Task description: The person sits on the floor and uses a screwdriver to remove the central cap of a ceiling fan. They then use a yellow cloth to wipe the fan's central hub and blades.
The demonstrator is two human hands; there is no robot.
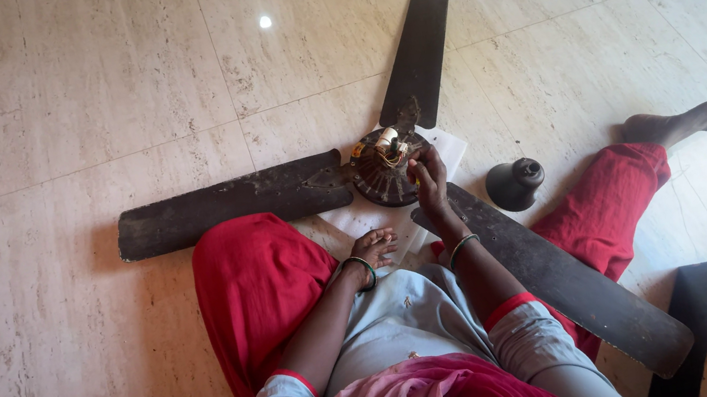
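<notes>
Seated on a tiled floor, a person's right hand (429, 178) pinches what may be a small tool at a ceiling fan's motor hub (383, 165), mid-disassembly, calling for steady fingers, while the left hand (373, 249) rests loosely curled, empty.

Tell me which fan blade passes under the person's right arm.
The blade running toward the lower right, beside the red-clad leg; the other two point left and toward the top.

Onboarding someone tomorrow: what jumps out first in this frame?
A dark three-bladed ceiling fan lies flat on the pale tiled floor, its open motor hub with exposed wiring at frame centre. The right hand reaches onto the hub's edge, while the left hand rests by the red-trousered knee. A dark bell-shaped canopy cover stands on the floor right of the hub.
</notes>
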